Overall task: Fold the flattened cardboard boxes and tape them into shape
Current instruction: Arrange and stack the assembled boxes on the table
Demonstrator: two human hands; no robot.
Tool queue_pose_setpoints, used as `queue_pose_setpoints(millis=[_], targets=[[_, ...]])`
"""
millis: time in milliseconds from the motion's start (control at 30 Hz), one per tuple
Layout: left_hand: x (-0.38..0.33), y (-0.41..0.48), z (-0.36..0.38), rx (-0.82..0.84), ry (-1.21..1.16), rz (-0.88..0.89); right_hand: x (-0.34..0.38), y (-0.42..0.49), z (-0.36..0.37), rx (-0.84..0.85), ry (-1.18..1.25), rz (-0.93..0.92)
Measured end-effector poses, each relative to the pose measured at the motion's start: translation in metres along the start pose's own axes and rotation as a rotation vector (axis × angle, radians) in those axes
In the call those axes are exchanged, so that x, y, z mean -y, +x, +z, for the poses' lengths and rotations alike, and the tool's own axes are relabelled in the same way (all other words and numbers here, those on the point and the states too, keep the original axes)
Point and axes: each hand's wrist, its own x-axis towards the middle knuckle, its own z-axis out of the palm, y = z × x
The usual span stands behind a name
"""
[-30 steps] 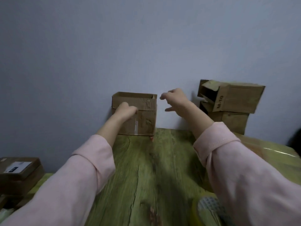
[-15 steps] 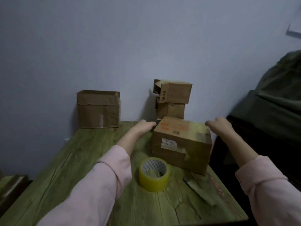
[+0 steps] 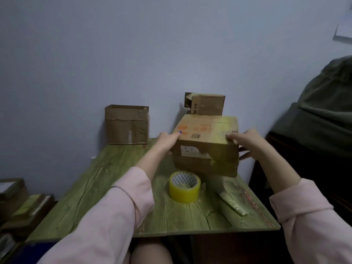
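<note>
While both grips are on it, the box (image 3: 205, 149) sits between them, over the far right part of the bench (image 3: 114, 178). Left grip (image 3: 167, 140): thumb on the box's top left edge, blue nail showing, fingers hidden behind the left side. Right grip (image 3: 245, 139): thumb laid on the top right edge, fingers (image 3: 243, 154) curled round the right side. Both hold the box, one at each end. Lid closed, with orange print and shiny tape across it; torn white label on the near face. Near bottom edge looks lifted off the bench; the back edge is hidden.

Below the grips, nearer the person: yellow tape roll (image 3: 184, 186) lying flat, hole up, just short of the box. Under the right grip, right of the roll: a crumpled pale strip (image 3: 233, 204), material unclear.

Beyond the left grip, at the bench's back edge against the wall (image 3: 133, 54): an open box (image 3: 126, 124). Above and between the grips, behind the held box: the M-10 box (image 3: 204, 104), near the wall; its footing is hidden.

Bench surface: green wood-grain print, worn reddish along the right edge. Wall plain, pale blue-grey, with a white sheet (image 3: 344, 33) at top right. Right of the right grip: a heap of dark green fabric (image 3: 323, 115). Far left and below the left grip, off the bench: stacked cartons (image 3: 13, 197). Light dim.
</note>
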Motion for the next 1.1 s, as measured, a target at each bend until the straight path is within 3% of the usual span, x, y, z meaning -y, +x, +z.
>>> queue_pose_setpoints(millis=[233,433,533,833,900,967,1100], targets=[[-0.019,-0.012,-0.063,-0.214,-0.065,0.139,0.05,-0.021,0.021,-0.036,0.028,-0.282],[0.005,0.0,-0.108,-0.3,-0.042,0.201,0.055,0.0,0.081,-0.025,0.131,-0.354],[0.033,0.016,-0.116,-0.272,-0.008,0.153,0.042,0.019,0.117,-0.001,0.015,-0.361],[0.131,0.056,-0.112,-0.325,0.137,-0.11,-0.011,0.079,0.183,0.335,-0.143,-0.251],[0.137,0.063,-0.108,-0.316,0.197,-0.136,-0.013,0.092,0.177,0.246,-0.181,-0.254],[0.139,0.07,-0.103,-0.3,0.23,-0.135,-0.015,0.108,0.167,0.024,-0.188,-0.254],[0.135,0.08,-0.094,-0.308,0.239,-0.109,-0.023,0.146,0.145,-0.277,-0.123,-0.061]])
